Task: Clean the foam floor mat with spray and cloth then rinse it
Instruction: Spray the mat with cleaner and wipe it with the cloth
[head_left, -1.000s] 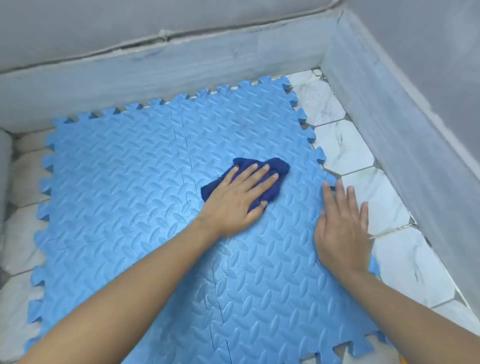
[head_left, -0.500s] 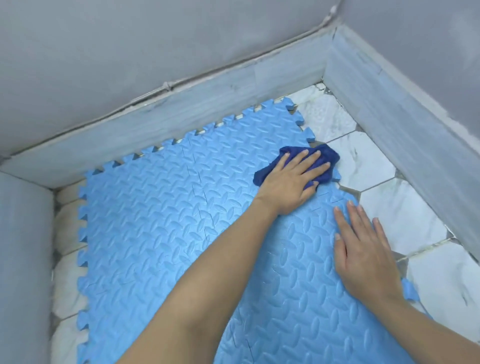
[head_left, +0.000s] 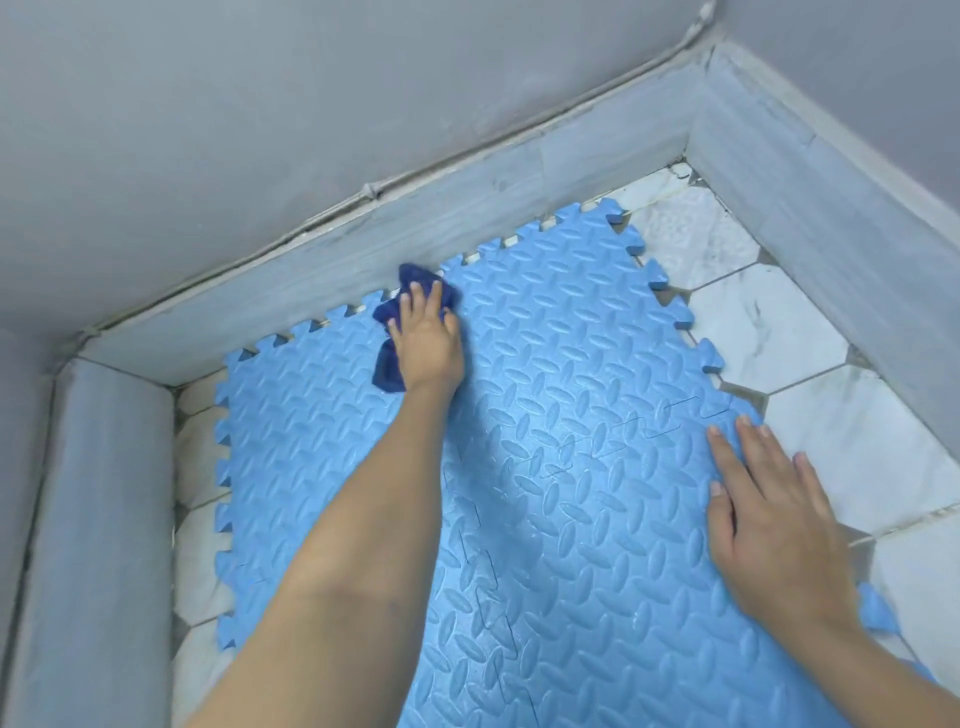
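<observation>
Since half a second ago my left hand (head_left: 427, 347) has swept the dark blue cloth (head_left: 387, 370), pinned under flat fingers, to the far edge of the light blue interlocking foam mat (head_left: 571, 493) on the tiled floor, right hand (head_left: 769, 525) splayed bracing it; wiping continues, rinsing next.

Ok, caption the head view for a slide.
Left hand wipes the light blue interlocking foam mat with a dark blue cloth; right hand presses it flat.

The mat (head_left: 597, 415) is soft-looking foam, matt blue with a raised leaf-pattern texture. The cloth (head_left: 387, 371) is fuzzy dark-blue fabric. Floor tiles (head_left: 769, 332) look like smooth white marble, and the walls (head_left: 260, 130) are flat matt grey.
</observation>
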